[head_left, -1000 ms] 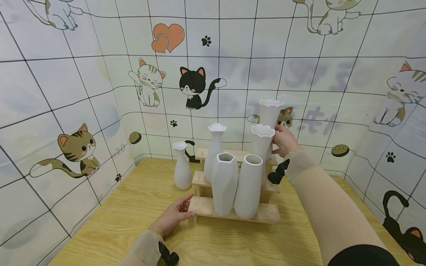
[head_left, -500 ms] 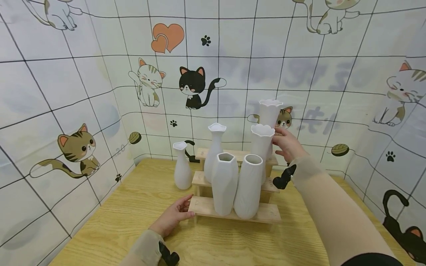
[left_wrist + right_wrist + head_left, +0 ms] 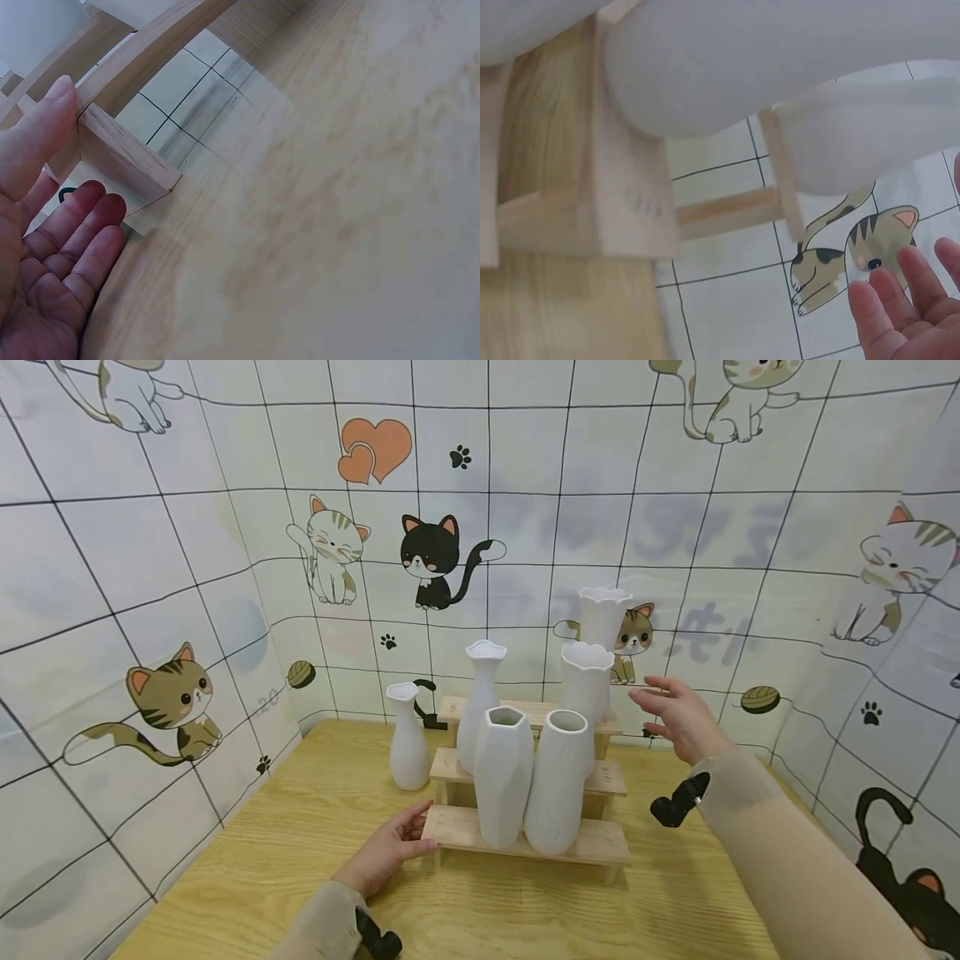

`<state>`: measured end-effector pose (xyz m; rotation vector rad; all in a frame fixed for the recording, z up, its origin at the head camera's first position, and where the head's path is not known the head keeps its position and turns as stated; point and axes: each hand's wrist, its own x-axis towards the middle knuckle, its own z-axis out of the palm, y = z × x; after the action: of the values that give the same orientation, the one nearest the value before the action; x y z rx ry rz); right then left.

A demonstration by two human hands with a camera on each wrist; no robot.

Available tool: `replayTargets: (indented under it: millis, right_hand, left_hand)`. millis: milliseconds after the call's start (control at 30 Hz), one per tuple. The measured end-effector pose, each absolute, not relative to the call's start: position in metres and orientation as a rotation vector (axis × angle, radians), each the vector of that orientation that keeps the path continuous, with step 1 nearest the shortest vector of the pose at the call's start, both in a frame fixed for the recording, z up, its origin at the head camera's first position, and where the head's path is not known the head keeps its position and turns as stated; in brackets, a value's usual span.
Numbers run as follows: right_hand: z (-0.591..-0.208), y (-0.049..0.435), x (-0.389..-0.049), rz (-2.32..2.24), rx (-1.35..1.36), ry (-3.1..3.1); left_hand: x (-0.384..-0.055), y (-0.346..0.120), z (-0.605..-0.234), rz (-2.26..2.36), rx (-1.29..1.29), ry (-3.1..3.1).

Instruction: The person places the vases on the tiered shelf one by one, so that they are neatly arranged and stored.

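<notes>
My left hand (image 3: 387, 850) holds the left end of a three-step wooden stand (image 3: 525, 839), thumb at the front corner of the lowest board. In the left wrist view the thumb (image 3: 49, 124) touches the board's end, while several fingers lie loosely curled beside the leg. Apart from the vases, my right hand (image 3: 686, 718) hovers right of the stand with fingers extended and nothing in them. A faceted vase (image 3: 506, 785) and a textured cylindrical vase (image 3: 557, 789) occupy the lowest step. Above them are a slim-necked vase (image 3: 478, 718), a scalloped vase (image 3: 587, 681) and another scalloped vase (image 3: 602, 614) furthest back.
One small white vase (image 3: 409, 747) stands on the wood-grain table (image 3: 337, 777), left of the stand. Behind the table rises a grid-patterned wall covering (image 3: 525, 527) with printed cats. Black wrist cameras (image 3: 680, 802) are strapped to both wrists.
My right hand has let go of the scalloped vases' side and drawn back to the right, its fingers spreading. The left hand keeps its place on the stand, and the vases have not moved.
</notes>
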<state>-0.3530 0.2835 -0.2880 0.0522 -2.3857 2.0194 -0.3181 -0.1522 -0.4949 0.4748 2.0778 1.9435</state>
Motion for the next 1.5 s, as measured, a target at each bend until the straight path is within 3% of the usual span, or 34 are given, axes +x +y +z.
replayTargets:
  millis: [600,1067,1500]
  right_hand:
    - [-0.367,0.324,-0.314,2.038,-0.04,-2.402]
    - [-0.426,0.299,-0.304,2.034,-0.023,-2.537]
    - [-0.451,0.286,-0.303,2.022,0.083,-2.636]
  left_hand:
    - [-0.319,-0.154,-0.497,1.947,0.474,2.101]
    - [-0.317,-0.153,-0.496,1.938,0.483,2.095]
    - [-0.319,-0.154,-0.499,1.943,0.503,2.086]
